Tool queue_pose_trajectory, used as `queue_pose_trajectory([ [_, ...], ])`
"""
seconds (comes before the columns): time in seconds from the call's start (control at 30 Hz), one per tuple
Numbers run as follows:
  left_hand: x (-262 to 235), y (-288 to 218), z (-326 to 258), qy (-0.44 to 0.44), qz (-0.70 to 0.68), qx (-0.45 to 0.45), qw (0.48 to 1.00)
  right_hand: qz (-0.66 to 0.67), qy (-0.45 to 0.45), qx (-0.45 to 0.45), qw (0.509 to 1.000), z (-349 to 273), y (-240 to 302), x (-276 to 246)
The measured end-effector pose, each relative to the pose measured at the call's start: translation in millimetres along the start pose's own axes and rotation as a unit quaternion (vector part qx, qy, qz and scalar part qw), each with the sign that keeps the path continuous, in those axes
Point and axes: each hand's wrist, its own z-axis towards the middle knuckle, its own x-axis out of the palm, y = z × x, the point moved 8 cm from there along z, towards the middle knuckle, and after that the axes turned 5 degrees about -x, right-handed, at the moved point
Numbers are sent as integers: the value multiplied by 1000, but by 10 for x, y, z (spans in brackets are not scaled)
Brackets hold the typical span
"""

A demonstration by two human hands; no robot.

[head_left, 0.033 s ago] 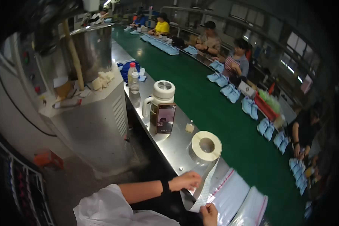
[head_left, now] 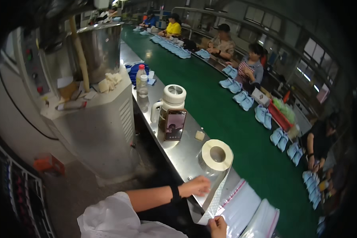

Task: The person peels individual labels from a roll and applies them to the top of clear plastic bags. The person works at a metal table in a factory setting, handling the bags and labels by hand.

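A large roll of pale stickers (head_left: 227,155) sits on the metal table. Its strip (head_left: 213,204) unwinds toward me and hangs over the table's near edge. My right hand (head_left: 217,227) is closed at the strip's lower end, thumb and fingers pinched on it. My left hand (head_left: 195,186), with a black band on the wrist, hovers just left of the strip. Its fingers are curled together; whatever they may hold is too small to see. Right of the strip lie clear plastic bags (head_left: 240,200) with pink-red lines along their edges.
A phone (head_left: 175,125) leans against a white-lidded jug (head_left: 173,95); bottles (head_left: 142,85) stand beyond. Left is a metal-sided machine (head_left: 95,131) with a steel drum. A green conveyor belt (head_left: 210,101) runs alongside, with pale blue shoes (head_left: 242,99) and several people along its far side.
My left hand has shifted slightly up, its fingers still curled. My right hand has moved a little left and down along with the strip's end. The roll stays in place.
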Motion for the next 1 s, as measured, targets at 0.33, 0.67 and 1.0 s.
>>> queue_pose_trajectory([
  [0.33, -420, -429, -242, -205, -34, 132, 969, -249, 121, -122, 953, -340, 353, 349],
  [0.67, 320, 365, -1268, -5, 346, 65, 936, -162, 156, -36, 974, -209, 458, 555],
  [1.0, 447, 351, -1159, 10, 324, 49, 945, -139, 99, -4, 985, -276, 491, 420],
])
